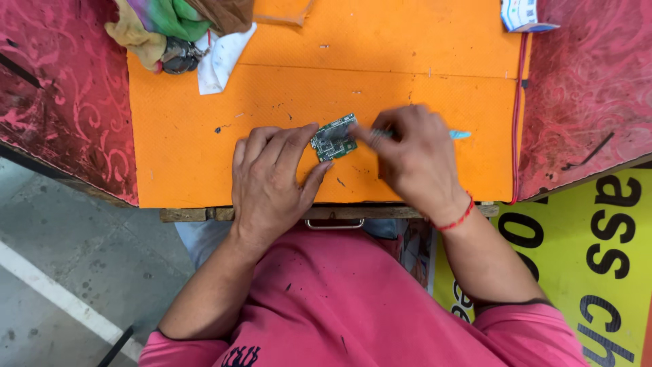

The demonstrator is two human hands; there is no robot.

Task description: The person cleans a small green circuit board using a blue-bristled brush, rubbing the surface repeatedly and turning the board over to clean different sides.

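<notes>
A small green circuit board (334, 138) lies on the orange mat (421, 68) near the table's front edge. My left hand (272, 178) rests flat on the mat and pins the board's left edge between its fingertips and thumb. My right hand (414, 158) is closed around a thin tool with a light blue handle (459, 134). Its tip points left and touches the board's upper right corner. The tool and fingers are blurred. A red thread bracelet circles my right wrist.
A pile of coloured rags (166, 24) with a dark round object and a white cloth (221, 58) sits at the mat's far left corner. A small white and blue box (521, 15) stands at the far right. The table's red patterned top (591, 88) flanks the mat.
</notes>
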